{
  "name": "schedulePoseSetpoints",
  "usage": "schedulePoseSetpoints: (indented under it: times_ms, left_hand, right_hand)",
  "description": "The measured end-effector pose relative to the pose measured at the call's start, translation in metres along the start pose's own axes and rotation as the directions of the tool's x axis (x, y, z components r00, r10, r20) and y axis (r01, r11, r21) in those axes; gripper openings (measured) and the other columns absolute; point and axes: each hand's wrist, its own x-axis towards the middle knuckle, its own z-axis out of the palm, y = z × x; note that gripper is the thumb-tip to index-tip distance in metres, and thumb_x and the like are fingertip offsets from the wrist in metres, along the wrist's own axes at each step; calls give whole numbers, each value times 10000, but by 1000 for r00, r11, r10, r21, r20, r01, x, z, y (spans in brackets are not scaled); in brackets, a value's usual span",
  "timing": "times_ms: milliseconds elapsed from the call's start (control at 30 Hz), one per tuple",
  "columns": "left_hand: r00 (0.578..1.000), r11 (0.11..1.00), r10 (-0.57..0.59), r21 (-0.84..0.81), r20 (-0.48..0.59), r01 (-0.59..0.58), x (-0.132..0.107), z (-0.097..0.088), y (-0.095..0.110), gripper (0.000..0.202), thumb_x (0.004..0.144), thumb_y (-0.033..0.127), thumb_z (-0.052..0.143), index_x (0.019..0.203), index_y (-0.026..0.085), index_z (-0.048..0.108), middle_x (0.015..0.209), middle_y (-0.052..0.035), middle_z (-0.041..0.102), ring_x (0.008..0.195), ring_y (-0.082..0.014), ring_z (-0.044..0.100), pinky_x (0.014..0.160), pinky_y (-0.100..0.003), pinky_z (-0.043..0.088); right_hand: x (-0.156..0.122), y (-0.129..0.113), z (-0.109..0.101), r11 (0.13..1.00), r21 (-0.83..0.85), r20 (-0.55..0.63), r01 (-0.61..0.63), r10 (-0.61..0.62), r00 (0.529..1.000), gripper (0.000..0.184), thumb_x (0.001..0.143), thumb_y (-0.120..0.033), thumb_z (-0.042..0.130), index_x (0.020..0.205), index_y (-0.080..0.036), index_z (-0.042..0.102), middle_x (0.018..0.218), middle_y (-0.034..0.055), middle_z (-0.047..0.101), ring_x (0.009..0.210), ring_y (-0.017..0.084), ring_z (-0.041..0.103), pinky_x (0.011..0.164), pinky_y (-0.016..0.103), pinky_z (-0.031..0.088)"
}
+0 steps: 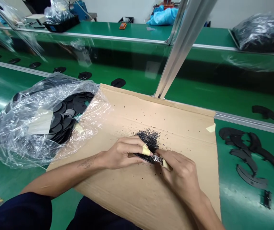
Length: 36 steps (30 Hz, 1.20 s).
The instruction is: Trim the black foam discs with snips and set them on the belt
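My left hand [127, 151], with yellow tape on a finger, is closed on a thin black plastic part [143, 157]. Closed around a pair of metal nippers [156, 157] is my right hand [181, 167], and the tool's jaws meet the edge of that part. Just beyond my fingers lies a pile of small black plastic bits [148, 138]. The bits are scattered over a brown cardboard sheet [132, 191] under both hands. Much of the nippers' handles is hidden by my right hand.
At left, a clear plastic bag [14, 127] holds many flat black discs [61, 119]. Curved black pieces [244, 143] lie on the green table at right. Behind the cardboard, an aluminium post [180, 54] rises, and black parts [118, 83] sit along a green strip.
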Motion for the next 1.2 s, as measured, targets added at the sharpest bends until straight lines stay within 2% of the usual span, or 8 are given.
schedulePoseSetpoints:
  times_ms: [233, 433, 567, 767, 867, 967, 1067, 1200]
  left_hand:
    - [995, 991, -86, 110, 44, 81, 2, -1, 4, 253, 917, 162, 646, 1168, 149, 676, 940, -79, 660, 845, -159, 633, 727, -281, 554]
    - [987, 935, -98, 352, 128, 47, 1, 1, 2, 230, 937, 108, 548, 1131, 156, 661, 954, -81, 650, 881, -183, 597, 766, -311, 526]
    - [998, 919, -52, 392, 30, 36, 1, -4, -2, 171, 949, 190, 609, 1110, 165, 661, 926, -66, 679, 860, -184, 599, 782, -333, 514]
    - [995, 984, -29, 171, -97, 45, 2, -2, -1, 141, 928, 198, 671, 1053, 132, 672, 901, -73, 716, 831, -158, 661, 716, -275, 546]
    - [995, 990, -4, 141, -103, 18, 1, 0, -1, 142, 910, 197, 697, 1033, 135, 664, 909, -74, 726, 852, -161, 682, 754, -284, 567]
    - [999, 966, 2, 258, -54, 12, -2, 1, -3, 132, 931, 161, 646, 1058, 127, 643, 916, -82, 708, 849, -170, 665, 742, -292, 565]
    - [997, 856, 14, 514, 70, -48, -4, 1, -4, 182, 929, 67, 547, 1074, 128, 637, 936, -86, 682, 844, -186, 628, 724, -309, 547]
    - [993, 772, 22, 629, 116, -90, -6, 2, -5, 291, 907, 0, 462, 1093, 147, 631, 971, -82, 678, 819, -172, 609, 701, -290, 539]
  right_hand:
    - [2, 2, 2, 935, -349, -35, -66, 58, 998, 222, 902, -104, 469, 955, -172, 674, 665, 42, 640, 634, 195, 544, 560, 322, 352]
    - [3, -1, 5, 924, -379, 7, -54, 62, 998, 260, 856, -53, 493, 1015, -165, 665, 715, 65, 642, 683, 223, 532, 594, 347, 340]
    - [3, 3, 4, 949, -294, -12, -110, 112, 994, 216, 882, -108, 512, 1027, -191, 651, 756, 60, 664, 694, 222, 562, 594, 333, 352]
    - [5, -2, 5, 960, 212, 13, -181, 183, 983, 139, 945, -250, 593, 1067, -191, 625, 882, 56, 699, 738, 193, 621, 644, 316, 472]
    - [5, -4, 5, 980, 176, -36, -95, 103, 994, 117, 929, -154, 559, 1008, -189, 637, 825, 55, 678, 711, 190, 589, 632, 326, 443]
    - [5, -7, 3, 999, -24, -92, 30, -32, 995, 219, 885, -36, 503, 986, -172, 643, 812, 67, 680, 696, 191, 549, 605, 334, 380]
    - [5, -13, 1, 981, -126, -97, 150, -163, 982, 217, 885, -16, 502, 961, -164, 641, 751, 52, 657, 679, 187, 521, 590, 338, 334]
    - [5, -19, -1, 978, 166, -96, 126, -111, 989, 142, 897, -87, 562, 963, -190, 634, 702, 19, 618, 616, 164, 509, 574, 331, 350]
